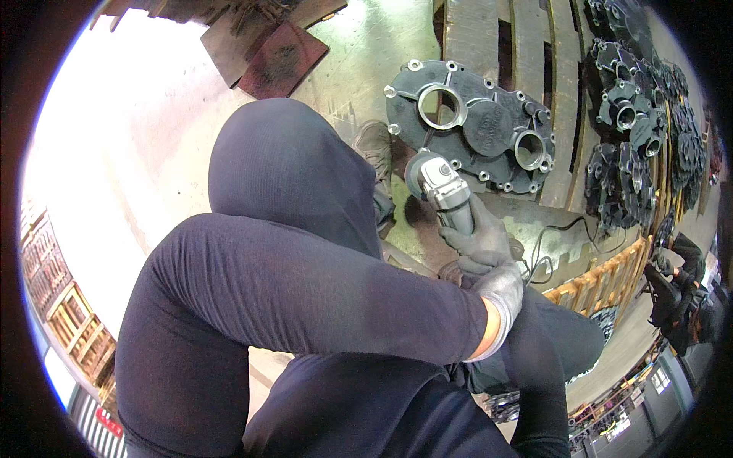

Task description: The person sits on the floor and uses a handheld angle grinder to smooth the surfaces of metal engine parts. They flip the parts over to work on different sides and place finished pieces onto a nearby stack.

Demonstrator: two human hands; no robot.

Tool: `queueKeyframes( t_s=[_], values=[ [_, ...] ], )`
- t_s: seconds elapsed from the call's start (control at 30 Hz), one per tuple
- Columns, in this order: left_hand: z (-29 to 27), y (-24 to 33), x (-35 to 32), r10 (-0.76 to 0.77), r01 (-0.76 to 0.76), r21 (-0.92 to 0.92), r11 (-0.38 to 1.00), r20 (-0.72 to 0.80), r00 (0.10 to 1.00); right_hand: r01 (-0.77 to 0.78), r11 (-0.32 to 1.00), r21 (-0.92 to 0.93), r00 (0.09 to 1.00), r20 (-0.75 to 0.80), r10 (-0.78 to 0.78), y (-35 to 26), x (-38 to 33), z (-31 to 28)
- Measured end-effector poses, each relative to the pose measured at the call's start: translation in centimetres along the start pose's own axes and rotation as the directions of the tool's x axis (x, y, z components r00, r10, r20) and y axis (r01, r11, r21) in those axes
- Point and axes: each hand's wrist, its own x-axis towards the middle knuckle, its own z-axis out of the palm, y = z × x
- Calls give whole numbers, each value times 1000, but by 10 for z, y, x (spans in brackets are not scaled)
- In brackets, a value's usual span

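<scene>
While the housing (489, 128) is resting on the boards (528, 61) right of centre in the upper frame, its long axis is running from upper left down to lower right. Just below its near edge, the grinder (449, 191) is pointing its head toward the upper left, nearly along that axis. Its disc (414, 177) is sitting close to the housing's edge; I cannot tell whether they are touching. Apparently clamped around the grinder's body, the right hand (487, 237) is lying nearer to the housing, which is stretching above both hands. Overlapping it from below, the left hand (500, 288) is hiding its own grip, so I cannot tell what it is holding. Farther out, more castings (626, 107) are filling the upper right, and a red sheet (284, 59) is lying at upper left.
</scene>
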Motion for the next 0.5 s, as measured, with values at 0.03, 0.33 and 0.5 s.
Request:
queueKeyframes(
  t_s=[0.03, 0.33, 0.5],
  values=[
    [-8, -8, -6, 16, -16, -30, 999, -13, 1000, 20, 1000, 8, 1000, -17, -20, 0, 3, -1],
    [-25, -18, 0, 58, -65, 56, 996, 127, 990, 31, 999, 22, 1000, -1, -31, 2, 3, -2],
    [-25, -16, -5, 92, -101, 79, 992, 118, 989, -19, 997, -72, 999, 47, 22, 8, 1, 5]
  ],
)
